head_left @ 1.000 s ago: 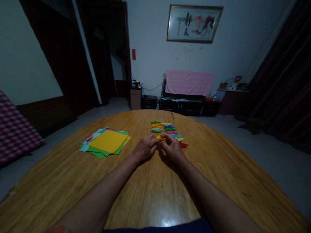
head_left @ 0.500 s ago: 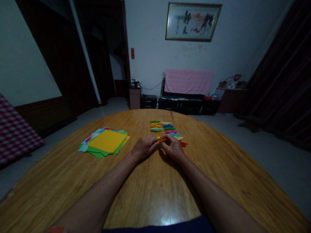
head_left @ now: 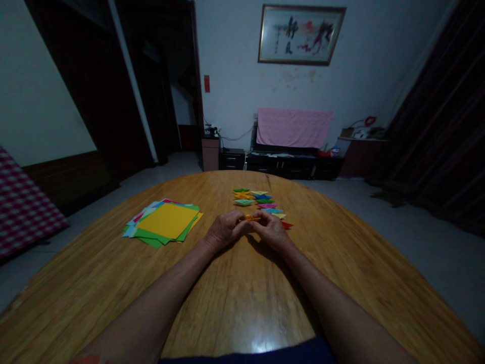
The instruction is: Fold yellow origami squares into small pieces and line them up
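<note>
Both hands pinch one small folded orange paper piece (head_left: 252,218) between their fingertips: my left hand (head_left: 224,231) grips its left end, my right hand (head_left: 272,230) its right, just above the wooden table (head_left: 235,303). From the head view, it sits squarely between the two pinches, near the row of finished folded pieces (head_left: 260,202), well apart from the stack of coloured sheets (head_left: 164,222). I judge the dim light and tiny folds could let a crease slip or tear.
</note>
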The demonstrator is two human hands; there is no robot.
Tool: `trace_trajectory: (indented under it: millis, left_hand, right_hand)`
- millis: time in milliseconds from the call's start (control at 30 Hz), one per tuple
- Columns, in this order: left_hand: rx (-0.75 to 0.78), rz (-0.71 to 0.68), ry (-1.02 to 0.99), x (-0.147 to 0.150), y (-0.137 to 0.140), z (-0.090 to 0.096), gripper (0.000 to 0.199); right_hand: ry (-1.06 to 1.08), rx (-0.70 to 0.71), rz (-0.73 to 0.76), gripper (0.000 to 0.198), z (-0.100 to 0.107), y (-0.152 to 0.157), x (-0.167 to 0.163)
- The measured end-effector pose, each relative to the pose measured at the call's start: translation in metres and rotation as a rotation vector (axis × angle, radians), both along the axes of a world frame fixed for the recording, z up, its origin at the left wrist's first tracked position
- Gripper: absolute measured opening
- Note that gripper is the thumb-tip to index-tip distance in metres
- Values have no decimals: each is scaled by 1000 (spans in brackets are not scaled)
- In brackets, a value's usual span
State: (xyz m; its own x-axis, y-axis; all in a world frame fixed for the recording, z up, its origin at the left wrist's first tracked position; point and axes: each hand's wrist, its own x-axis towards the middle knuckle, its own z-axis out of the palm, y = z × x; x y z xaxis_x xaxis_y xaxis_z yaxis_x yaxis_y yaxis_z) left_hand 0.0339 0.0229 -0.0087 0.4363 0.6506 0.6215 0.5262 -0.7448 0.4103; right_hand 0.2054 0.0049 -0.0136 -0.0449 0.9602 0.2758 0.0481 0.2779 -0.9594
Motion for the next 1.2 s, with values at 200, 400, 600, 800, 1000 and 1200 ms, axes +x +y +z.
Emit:
trace_trajectory:
  millis: [200,400,600,800,1000,1200]
  left_hand:
    - [-65,0,-67,0,2,2,32]
    - [-39,-73,-22,-4,3,7,18]
    - [2,-54,8,-5,7,7,13]
    - [-41,-5,41,-6,7,7,17]
    - [-165,22,-104,-1,1,10,13]
    - [-205,16,-214,4,2,8,11]
  right_hand:
    - [48,-51,-11,24,3,-2,-1]
    - [67,-67,-39,24,5,-5,-2]
    - [67,-86,-3,24,7,-7,-1]
    - [10,-88,27,28,11,-10,-1]
    - [-62,-18,11,30,7,-5,-4]
    - [-86,29,-71,25,2,-2,-6]
